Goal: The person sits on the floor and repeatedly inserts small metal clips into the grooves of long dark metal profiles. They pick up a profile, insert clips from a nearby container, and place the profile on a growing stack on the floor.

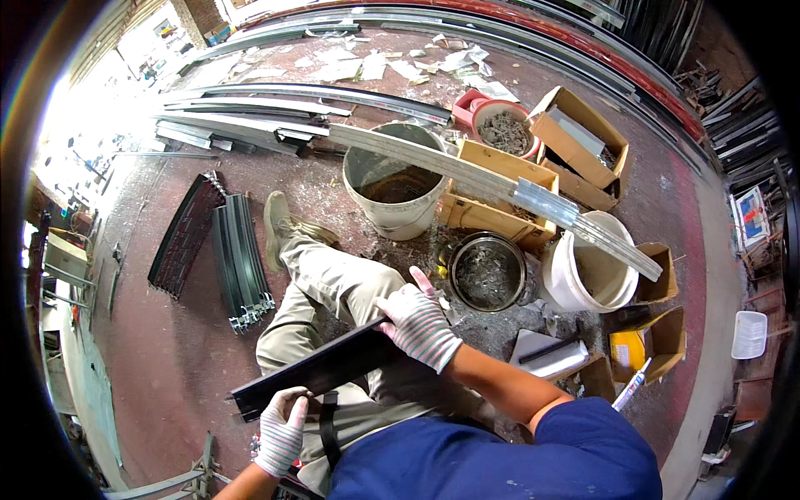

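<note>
A black metal profile (321,367) lies aslant across my lap, its lower left end reaching past my thigh. My right hand (419,327), in a striped knit glove, is wrapped round its upper right end, with one bare fingertip sticking up. At the lower edge of the profile, near its left end, the gloved fingers of my left hand (282,432) are closed together on it. Whether a small part is also pinched there I cannot tell. To the left of my legs lie a stack of dark green-black profiles (237,258) and a bundle of dark reddish-black profiles (185,236).
Beyond my knee stand a white bucket (400,218), a wooden box (492,217) and a round metal pot (487,271) of shavings. A long aluminium bar (475,177) spans the containers to a second white bucket (560,275). A sealant tube (631,385) and cardboard boxes (575,137) are at right.
</note>
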Demonstrator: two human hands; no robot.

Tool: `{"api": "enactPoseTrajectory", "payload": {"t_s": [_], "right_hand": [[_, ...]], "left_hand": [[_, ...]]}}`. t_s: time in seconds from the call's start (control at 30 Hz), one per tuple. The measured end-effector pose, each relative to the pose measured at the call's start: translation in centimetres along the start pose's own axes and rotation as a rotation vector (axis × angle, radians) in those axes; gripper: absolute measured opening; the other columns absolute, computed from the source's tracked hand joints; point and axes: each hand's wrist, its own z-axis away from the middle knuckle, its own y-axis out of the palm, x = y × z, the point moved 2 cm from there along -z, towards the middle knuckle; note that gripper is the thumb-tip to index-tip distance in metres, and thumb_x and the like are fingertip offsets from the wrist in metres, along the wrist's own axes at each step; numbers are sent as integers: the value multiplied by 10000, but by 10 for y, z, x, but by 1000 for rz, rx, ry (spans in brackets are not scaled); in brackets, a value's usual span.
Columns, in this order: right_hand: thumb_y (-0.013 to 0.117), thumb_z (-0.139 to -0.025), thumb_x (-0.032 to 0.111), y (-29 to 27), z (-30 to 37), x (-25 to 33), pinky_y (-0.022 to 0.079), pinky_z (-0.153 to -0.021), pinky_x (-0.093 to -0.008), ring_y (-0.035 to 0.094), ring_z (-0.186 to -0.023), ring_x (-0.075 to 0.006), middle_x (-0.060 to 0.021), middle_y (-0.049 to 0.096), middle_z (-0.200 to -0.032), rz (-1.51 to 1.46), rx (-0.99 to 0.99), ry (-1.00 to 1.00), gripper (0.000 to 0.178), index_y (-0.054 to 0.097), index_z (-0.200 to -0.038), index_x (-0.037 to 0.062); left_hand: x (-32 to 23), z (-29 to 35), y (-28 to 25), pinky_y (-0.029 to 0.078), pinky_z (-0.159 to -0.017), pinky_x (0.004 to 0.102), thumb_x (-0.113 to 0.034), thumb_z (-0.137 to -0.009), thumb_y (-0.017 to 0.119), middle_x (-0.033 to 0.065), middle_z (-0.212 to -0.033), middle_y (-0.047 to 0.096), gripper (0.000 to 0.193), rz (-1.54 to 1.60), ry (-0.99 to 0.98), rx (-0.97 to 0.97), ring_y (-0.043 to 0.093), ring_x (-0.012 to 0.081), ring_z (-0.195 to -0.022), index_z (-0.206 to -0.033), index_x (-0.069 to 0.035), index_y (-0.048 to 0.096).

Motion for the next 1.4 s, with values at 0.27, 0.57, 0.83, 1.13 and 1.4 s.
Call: {"api": "enactPoseTrajectory", "payload": {"t_s": [0.27, 0.57, 0.83, 1.13, 1.4], "right_hand": [[816, -834, 290, 5, -7, -9, 252, -1258, -529, 690, -1010, -280, -70, 728, -909, -36, 44, 11, 356, 758, -1138, 112], [709, -939, 241, 10, 55, -249, 535, -995, -431, 720, -978, -364, -173, 770, -1074, -251, -491, 552, 232, 784, -1073, 68], [766, -876, 471, 190, 106, -320, 516, -1087, -456, 621, -1300, -349, -147, 641, -1431, 83, 357, 940, 558, 703, -1314, 131], [798, -853, 410, 217, 107, -346, 557, -1025, -447, 689, -1184, -397, -227, 731, -1241, 5, 285, 1068, 458, 768, -1182, 94], [825, -808, 432, 203, 134, -361, 526, -1074, -439, 672, -1229, -391, -255, 712, -1276, -190, 261, 1033, 602, 723, -1304, 107]], "left_hand": [[12, -88, 13, 483, -980, 504, -238, -825, 835, 226, -1094, 692, 480, -936, 511, -138, 633, 422, -1060, -1225, -24, 678], [44, -121, 26, 508, -761, 471, -247, -861, 822, 154, -780, 673, 202, -803, 409, -261, 649, 370, -769, -846, -68, 730], [37, -118, 27, 511, -780, 440, -192, -849, 818, 160, -809, 672, 164, -858, 434, -280, 648, 355, -780, -877, -51, 740], [37, -120, 30, 488, -784, 457, -283, -843, 837, 138, -786, 673, 227, -821, 392, -283, 628, 354, -802, -845, -77, 742], [40, -120, 29, 498, -782, 460, -261, -839, 837, 151, -799, 675, 220, -803, 406, -291, 641, 367, -804, -862, -65, 741]]}}
